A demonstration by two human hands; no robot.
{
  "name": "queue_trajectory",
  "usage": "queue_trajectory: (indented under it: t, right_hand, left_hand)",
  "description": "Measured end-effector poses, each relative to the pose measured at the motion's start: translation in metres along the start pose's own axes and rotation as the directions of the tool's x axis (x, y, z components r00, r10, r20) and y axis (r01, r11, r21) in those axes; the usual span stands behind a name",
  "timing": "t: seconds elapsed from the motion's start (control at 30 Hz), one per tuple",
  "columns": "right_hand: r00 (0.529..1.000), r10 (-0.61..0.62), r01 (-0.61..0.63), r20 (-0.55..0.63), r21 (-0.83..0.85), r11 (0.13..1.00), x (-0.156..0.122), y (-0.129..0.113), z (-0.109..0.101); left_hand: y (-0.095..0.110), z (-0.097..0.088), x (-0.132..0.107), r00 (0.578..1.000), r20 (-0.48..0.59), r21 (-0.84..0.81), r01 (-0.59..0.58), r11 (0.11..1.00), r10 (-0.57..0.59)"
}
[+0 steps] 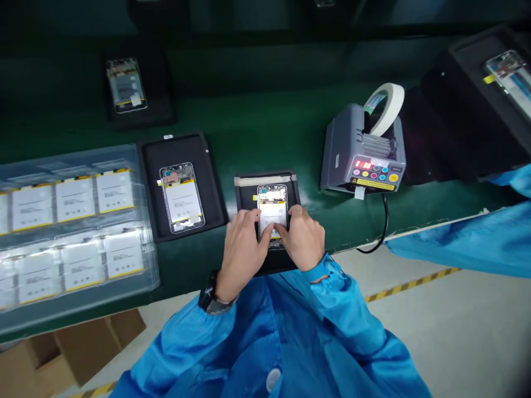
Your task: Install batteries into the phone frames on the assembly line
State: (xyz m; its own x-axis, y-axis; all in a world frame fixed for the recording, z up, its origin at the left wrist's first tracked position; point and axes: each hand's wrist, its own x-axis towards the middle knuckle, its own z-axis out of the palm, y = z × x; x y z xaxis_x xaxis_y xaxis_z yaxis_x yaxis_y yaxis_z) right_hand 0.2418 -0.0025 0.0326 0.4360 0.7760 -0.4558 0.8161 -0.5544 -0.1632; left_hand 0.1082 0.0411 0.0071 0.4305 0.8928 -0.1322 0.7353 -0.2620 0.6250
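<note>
An opened phone with its inside facing up lies in a black tray at the table's front edge. Set in the phone is a white battery with yellow strips. My left hand grips the phone's left side, its thumb pressed on the battery's lower part. From the right side my right hand grips the phone, and its thumb meets the left thumb on the battery. The thumbs and fingers hide parts of the phone's lower half and sides.
Left stands another black tray with an opened phone. Beyond it is a clear plastic tray of several batteries. A grey tape dispenser with a cable stands right. Farther right are a phone and a person's blue sleeve.
</note>
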Motion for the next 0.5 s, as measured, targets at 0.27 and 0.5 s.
queue_trajectory:
  t: [0.27, 0.5]
  right_hand:
    - [0.999, 0.005, -0.007, 0.041, 0.054, 0.999, 0.009, 0.007, -0.003]
    - [1.0, -0.009, 0.014, -0.021, 0.241, 0.97, 0.012, 0.007, 0.003]
  left_hand:
    - [-0.011, -0.004, 0.017, 0.943, 0.187, -0.439, 0.33, 0.836, -0.274]
    - [-0.009, -0.023, 0.02, 0.872, 0.373, -0.498, 0.476, 0.725, -0.316]
